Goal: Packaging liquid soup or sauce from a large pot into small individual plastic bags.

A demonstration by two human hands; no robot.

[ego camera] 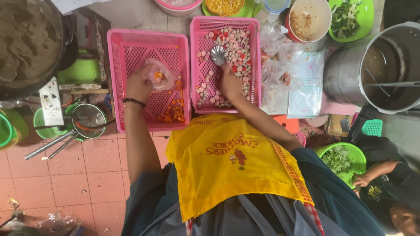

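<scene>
A small clear plastic bag (158,74) with a few orange pieces inside sits in the left hand (139,85), whose fingers are curled around the bag's near edge, holding it over the left pink perforated plastic basket (118,78). A dark band circles that wrist. Loose orange cubes (175,107) lie scattered along the right side of this basket's floor, just beside the bag.

The right hand (229,83) is closed around the handle of a shiny fluted metal scoop (218,54), which rests among round pink and white sliced pieces (234,48) filling the right pink perforated plastic basket (256,61). The two baskets stand side by side, touching or nearly so.

To the right of them lies a heap of clear plastic bags (297,83), and beyond that a large metal pot (385,65) holding dark liquid. Far along the top stand a white bowl (321,15) and a green plate of chopped greens (352,17). At the left, a wide dark pan (30,43) holds brownish paste. Near the right, another person's hand (362,179) rests at a green basket of chopped greens (341,159). A yellow cloth apron (227,161) covers the person's front.
</scene>
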